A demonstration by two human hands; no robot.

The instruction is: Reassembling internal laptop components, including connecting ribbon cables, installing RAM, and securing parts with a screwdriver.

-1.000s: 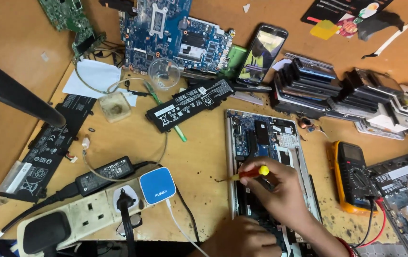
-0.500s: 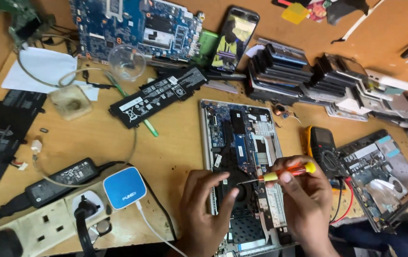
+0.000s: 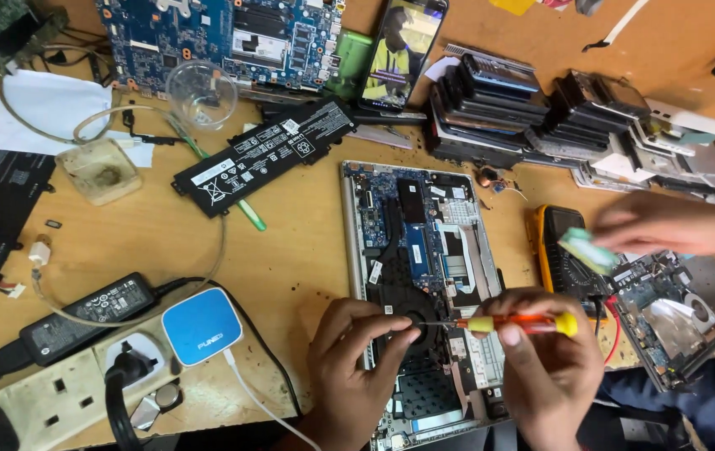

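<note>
The screwdriver [image 3: 517, 323] lies nearly level, its long axis running left to right across the opened laptop [image 3: 424, 276] on the table [image 3: 290, 259]: the yellow-and-orange handle sits in the right hand [image 3: 545, 367], whose fingers are curled closed around it, and the thin shaft points left toward the fan area. The left hand [image 3: 349, 367] is the nearer one to the tip; its fingers [image 3: 391, 327] pinch together there, seemingly steadying the tip or a small screw, too small to tell
</note>
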